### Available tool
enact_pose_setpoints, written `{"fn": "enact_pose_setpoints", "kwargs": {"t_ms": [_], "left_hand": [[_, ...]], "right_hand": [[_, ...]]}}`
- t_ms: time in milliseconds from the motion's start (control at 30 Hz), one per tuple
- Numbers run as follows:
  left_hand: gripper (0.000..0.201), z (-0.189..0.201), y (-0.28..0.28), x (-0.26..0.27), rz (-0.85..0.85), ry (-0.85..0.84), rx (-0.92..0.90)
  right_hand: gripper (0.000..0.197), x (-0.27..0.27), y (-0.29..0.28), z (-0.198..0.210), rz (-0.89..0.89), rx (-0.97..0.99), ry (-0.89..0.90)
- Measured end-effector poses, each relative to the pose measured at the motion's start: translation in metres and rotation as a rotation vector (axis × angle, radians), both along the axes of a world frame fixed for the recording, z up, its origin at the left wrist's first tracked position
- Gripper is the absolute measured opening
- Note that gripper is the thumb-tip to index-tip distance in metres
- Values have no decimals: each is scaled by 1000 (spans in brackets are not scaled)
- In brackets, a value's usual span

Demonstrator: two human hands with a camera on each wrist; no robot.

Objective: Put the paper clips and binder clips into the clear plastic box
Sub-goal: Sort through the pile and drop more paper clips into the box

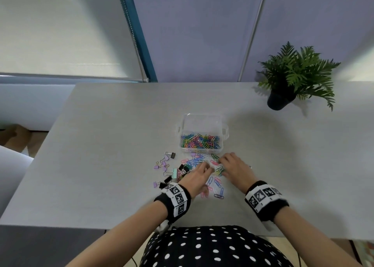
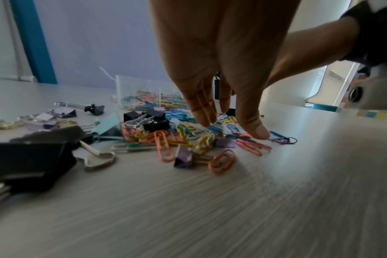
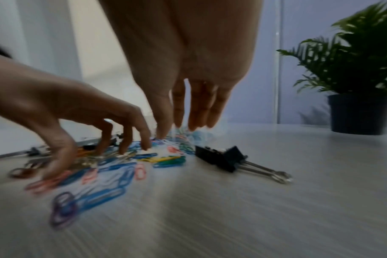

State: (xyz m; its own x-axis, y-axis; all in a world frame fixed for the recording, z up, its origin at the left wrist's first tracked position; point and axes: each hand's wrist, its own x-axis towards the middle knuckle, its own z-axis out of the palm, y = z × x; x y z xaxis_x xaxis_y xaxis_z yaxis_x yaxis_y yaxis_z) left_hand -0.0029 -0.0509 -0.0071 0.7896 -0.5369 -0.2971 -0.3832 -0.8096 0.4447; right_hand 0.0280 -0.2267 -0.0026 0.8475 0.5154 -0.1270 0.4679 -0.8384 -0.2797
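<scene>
A clear rectangular plastic box is sitting open on the table, its near half holding a heap of multicoloured wire paper clips. More coloured paper clips are lying scattered just before it, with lilac, black and mint metal binder clips spreading leftward.

Soft daylight comes through the blind at the far left; the desk shows faint shadows, wrist views are motion-blurred, and straight lines bow toward the edges.

I note pale grey wood-grain tabletop, paper clips in blue, pink, green, yellow, orange, binder clips lilac, black, mint, clear plastic box, black-and-white checkered wristbands, dark-potted green plant.
</scene>
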Motion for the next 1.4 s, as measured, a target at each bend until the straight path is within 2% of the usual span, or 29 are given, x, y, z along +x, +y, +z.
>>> {"fn": "enact_pose_setpoints", "kwargs": {"t_ms": [67,133,233,300,367,433,633,833,900,1100,1200,1267,1400], "left_hand": [[66,4,-2,2,7,-11,31],[65,6,-2,4,20,-33,65],[57,9,-3,8,22,-55,71],[44,14,-7,9,30,-23,99],[28,19,-10,8,28,-4,137],[22,21,-12,7,16,-14,169],[33,14,-11,1,-37,-110,212],[54,0,-15,1,-139,-142,290],[51,-1,-15,2,-132,-137,283],[28,2,-8,7,-31,-64,166],[16,3,-3,10,-9,-51,102],[17,7,1,16,36,7,26],[23,16,12,32,238,177,-124]], "right_hand": [[43,-6,6,-2,100,-46,54],[46,-7,7,-3,93,-42,82],[30,-7,10,-1,27,15,83],[19,-8,13,-3,6,51,60],[16,-9,15,-6,2,60,57],[19,-9,17,-6,-14,8,90],[26,-9,22,-2,-15,-116,96],[28,-10,18,-6,-8,-24,69],[29,-12,16,-8,-13,1,88],[7,-8,5,-8,-227,268,209],[8,0,0,-6,-333,448,283],[9,6,-1,-3,-418,569,384],[13,17,0,2,-560,866,626]]}}
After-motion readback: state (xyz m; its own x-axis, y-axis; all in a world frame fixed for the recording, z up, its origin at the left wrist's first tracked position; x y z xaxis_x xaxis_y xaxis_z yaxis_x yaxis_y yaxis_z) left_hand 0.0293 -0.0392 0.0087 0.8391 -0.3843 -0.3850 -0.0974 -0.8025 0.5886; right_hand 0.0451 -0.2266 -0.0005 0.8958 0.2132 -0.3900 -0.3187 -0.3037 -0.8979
